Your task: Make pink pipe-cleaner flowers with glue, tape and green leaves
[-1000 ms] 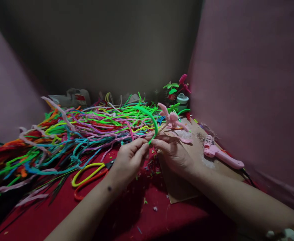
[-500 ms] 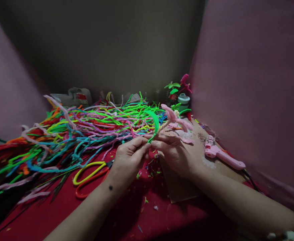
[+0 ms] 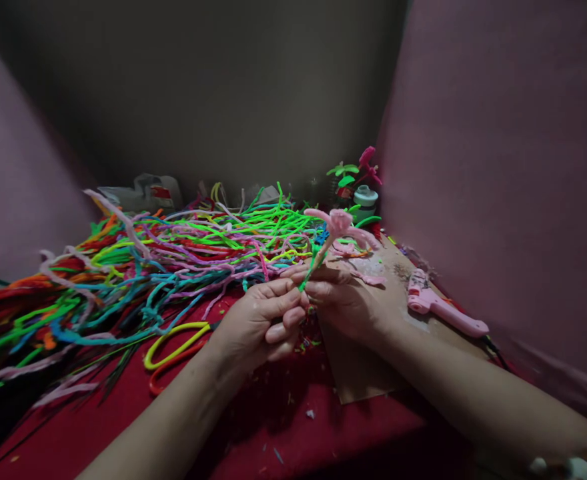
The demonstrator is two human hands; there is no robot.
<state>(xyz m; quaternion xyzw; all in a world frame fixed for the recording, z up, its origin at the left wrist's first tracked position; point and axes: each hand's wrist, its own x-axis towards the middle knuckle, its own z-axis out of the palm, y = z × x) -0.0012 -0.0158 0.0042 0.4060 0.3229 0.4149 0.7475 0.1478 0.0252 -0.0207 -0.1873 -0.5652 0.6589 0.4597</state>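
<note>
A pink pipe-cleaner flower (image 3: 340,221) stands tilted between my hands, its stem partly wrapped in green. My left hand (image 3: 268,313) pinches the green lower end of the stem between thumb and forefinger, the other fingers curled. Close against it, my right hand (image 3: 346,303) grips the same stem from the right, fingers pressed together. The green leaf is mostly hidden behind the stem. Scissors with yellow and red handles (image 3: 176,343) lie by my left wrist, their blades covered by my left hand.
A big heap of coloured pipe cleaners (image 3: 173,260) covers the table's left and back. On the right, a pink glue gun (image 3: 446,312) rests on a cardboard sheet (image 3: 363,377). Behind stand a lidded jar (image 3: 365,198) and a magenta flower (image 3: 368,163). Scraps dot the red cloth (image 3: 253,427).
The flower has turned in my fingers: its bloom is more upright and further left, and the green leaf has swung behind the stem. My left fingers have curled in lower down.
</note>
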